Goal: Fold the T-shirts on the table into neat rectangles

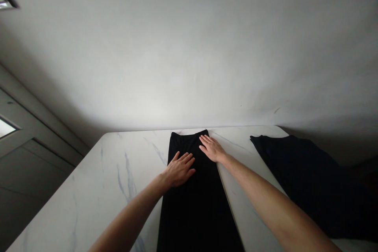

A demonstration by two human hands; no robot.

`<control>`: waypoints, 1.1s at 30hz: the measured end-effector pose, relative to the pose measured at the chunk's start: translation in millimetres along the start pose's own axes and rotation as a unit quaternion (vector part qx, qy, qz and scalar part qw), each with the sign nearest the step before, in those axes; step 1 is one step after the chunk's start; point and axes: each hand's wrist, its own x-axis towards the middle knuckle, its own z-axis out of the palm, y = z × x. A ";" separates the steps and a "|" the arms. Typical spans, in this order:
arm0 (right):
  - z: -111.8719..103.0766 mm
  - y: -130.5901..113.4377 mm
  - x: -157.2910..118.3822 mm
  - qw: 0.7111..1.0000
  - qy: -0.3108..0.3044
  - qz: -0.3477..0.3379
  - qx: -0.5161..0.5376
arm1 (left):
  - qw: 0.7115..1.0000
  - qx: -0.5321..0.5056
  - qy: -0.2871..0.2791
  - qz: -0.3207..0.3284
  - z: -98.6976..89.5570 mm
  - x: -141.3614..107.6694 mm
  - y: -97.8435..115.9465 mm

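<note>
A long black garment point(197, 208) lies flat on the white marbled table point(97, 189), its waistband edge at the far end near the wall. Palm down on its left side rests my left hand point(179, 169), fingers stretched out. My right hand point(212, 148) lies flat at the upper right edge of the cloth, close to the waistband, with its fingers extended. Neither hand grips the fabric. The near end of the garment runs out of the bottom of the view, so its full shape is hidden.
A second dark garment point(319, 181) lies over the table's right side. Behind the table's far edge rises a pale wall point(183, 55). A panelled door point(29, 157) stands at the left, beyond the table's left edge.
</note>
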 end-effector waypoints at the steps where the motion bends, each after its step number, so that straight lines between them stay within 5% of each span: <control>1: 0.2 0.0 0.0 1.000 0.002 0.000 0.001 | 1.000 -0.008 -0.020 -0.004 1.0 -1.0 -0.6; 9: 1.3 3.1 -0.5 0.999 0.020 0.004 0.033 | 0.996 -0.018 -0.036 -0.075 -8.3 -40.3 -4.0; 17: -18.5 -6.3 -21.4 0.984 0.136 0.081 0.083 | 0.993 0.050 0.020 -0.107 19.1 -170.1 32.5; 21: -38.6 -42.4 -98.4 0.990 0.107 -0.006 0.095 | 0.993 0.085 0.042 -0.075 18.3 -220.6 70.4; 28: -55.6 -125.2 -304.3 0.992 -0.009 -0.121 0.042 | 0.994 0.091 0.057 -0.002 5.8 -253.3 119.4; 33: -38.4 -138.6 -360.4 0.989 0.021 -0.145 0.005 | 0.996 0.084 0.037 -0.002 4.3 -266.9 132.5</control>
